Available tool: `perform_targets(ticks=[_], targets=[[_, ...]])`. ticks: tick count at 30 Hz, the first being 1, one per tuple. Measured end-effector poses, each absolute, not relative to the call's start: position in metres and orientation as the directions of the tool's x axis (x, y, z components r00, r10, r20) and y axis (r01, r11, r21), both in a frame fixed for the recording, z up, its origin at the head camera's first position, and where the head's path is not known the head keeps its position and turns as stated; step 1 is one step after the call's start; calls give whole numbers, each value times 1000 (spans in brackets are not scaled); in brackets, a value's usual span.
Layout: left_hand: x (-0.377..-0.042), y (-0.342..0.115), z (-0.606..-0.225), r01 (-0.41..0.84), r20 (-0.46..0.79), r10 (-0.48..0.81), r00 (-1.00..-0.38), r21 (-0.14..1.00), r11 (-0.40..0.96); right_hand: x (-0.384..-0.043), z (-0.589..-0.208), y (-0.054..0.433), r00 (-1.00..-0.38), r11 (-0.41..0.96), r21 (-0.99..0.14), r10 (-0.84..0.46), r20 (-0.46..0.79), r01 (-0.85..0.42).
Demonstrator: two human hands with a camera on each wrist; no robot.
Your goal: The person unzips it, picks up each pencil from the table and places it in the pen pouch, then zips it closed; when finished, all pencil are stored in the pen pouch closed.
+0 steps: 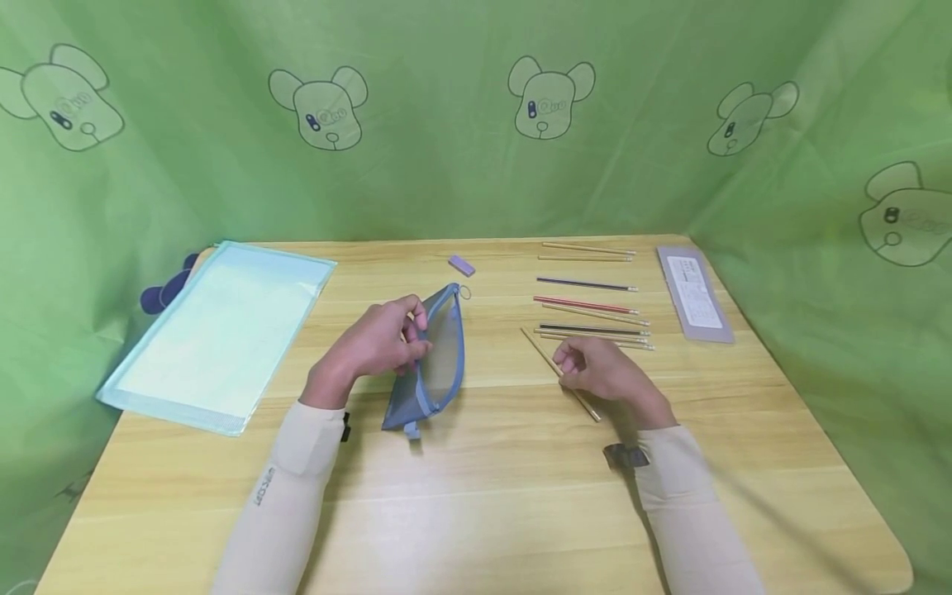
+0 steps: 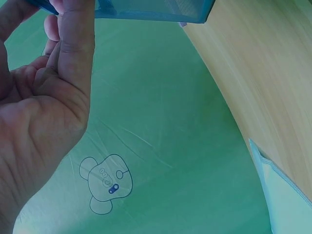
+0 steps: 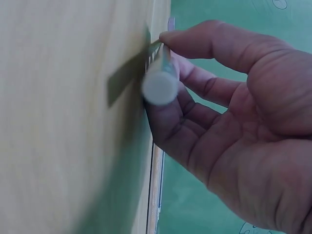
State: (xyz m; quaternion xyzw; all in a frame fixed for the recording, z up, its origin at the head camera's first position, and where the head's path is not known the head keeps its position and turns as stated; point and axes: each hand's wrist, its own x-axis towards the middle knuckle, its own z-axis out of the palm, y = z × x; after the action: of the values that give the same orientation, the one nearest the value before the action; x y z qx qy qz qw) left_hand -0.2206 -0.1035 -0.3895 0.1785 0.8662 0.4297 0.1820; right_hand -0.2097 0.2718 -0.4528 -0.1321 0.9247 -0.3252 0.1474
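Note:
My left hand [image 1: 388,335] pinches the near side of a blue mesh zipper pouch [image 1: 445,351], whose mouth gapes toward the right. In the left wrist view, a blue edge of the pouch [image 2: 151,10] shows above the fingers. On the right, my right hand [image 1: 598,368] pinches a plain wooden pencil [image 1: 541,350] between thumb and fingers, low over the table. The right wrist view shows that pencil's white eraser end [image 3: 160,88] pointing at the camera. Beyond this hand lie several more pencils in a loose column, among them a red pencil [image 1: 583,305] and a dark pencil [image 1: 587,284].
A purple eraser [image 1: 462,264] lies behind the pouch. At the left is a pale blue zipper folder [image 1: 223,339], partly over the table edge. A grey flat pack with a white label [image 1: 693,293] lies at the far right. Green curtains [image 1: 446,182] surround the wooden table [image 1: 476,512].

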Motion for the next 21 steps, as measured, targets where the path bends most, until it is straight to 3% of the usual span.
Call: perform_targets(ticks=[21], targets=[[-221, -104, -390, 154, -165, 466, -869, 805, 572, -211, -452, 262, -923, 636, -766, -343, -172, -94]])
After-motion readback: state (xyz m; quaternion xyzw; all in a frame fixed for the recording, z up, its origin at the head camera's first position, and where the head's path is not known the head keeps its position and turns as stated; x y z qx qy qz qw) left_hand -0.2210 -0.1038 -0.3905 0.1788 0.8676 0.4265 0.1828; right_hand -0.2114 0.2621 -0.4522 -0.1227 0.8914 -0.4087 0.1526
